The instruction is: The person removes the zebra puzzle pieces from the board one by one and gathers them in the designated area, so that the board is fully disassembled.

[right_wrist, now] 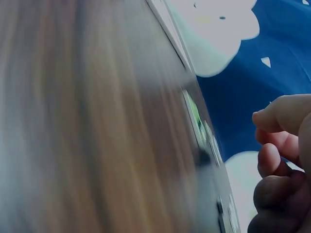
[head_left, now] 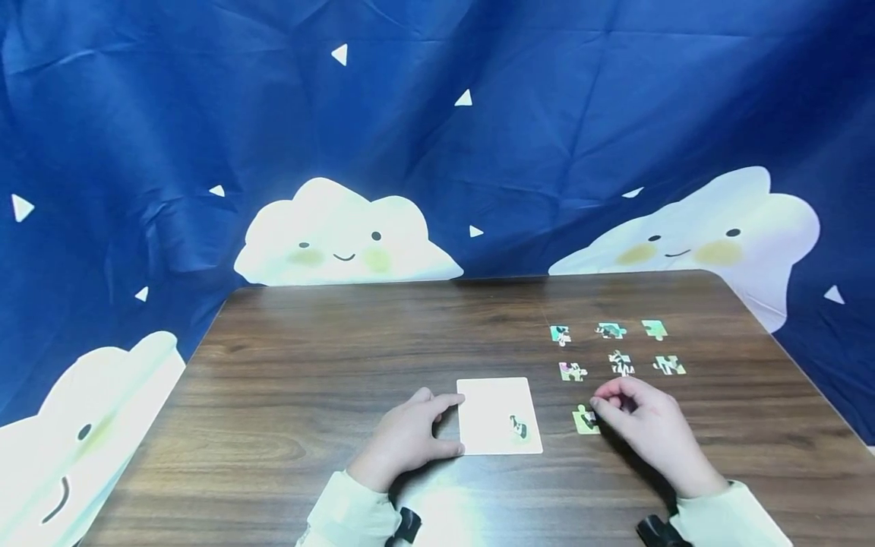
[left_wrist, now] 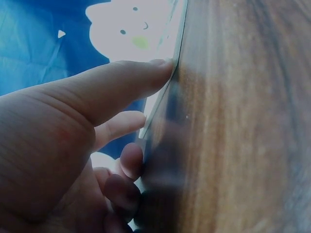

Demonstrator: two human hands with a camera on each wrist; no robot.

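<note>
A white square board (head_left: 495, 406) with a small dark-and-white picture near its lower right corner lies flat on the table. My left hand (head_left: 413, 431) holds it steady from the left, index fingertip at the upper part of that edge and thumb at the lower corner. In the left wrist view the thumb (left_wrist: 141, 80) lies along the board's edge. My right hand (head_left: 642, 425) hovers by a green jigsaw piece (head_left: 585, 420), its fingers loosely curled. The right wrist view shows these fingertips (right_wrist: 265, 118) raised above the table, with nothing between them.
Several more jigsaw pieces lie in two rows farther back on the right, among them a green one (head_left: 655, 329) and a pink-and-white one (head_left: 573, 371). The brown wooden table (head_left: 328, 357) ends at a blue curtain (head_left: 410, 137) with printed clouds.
</note>
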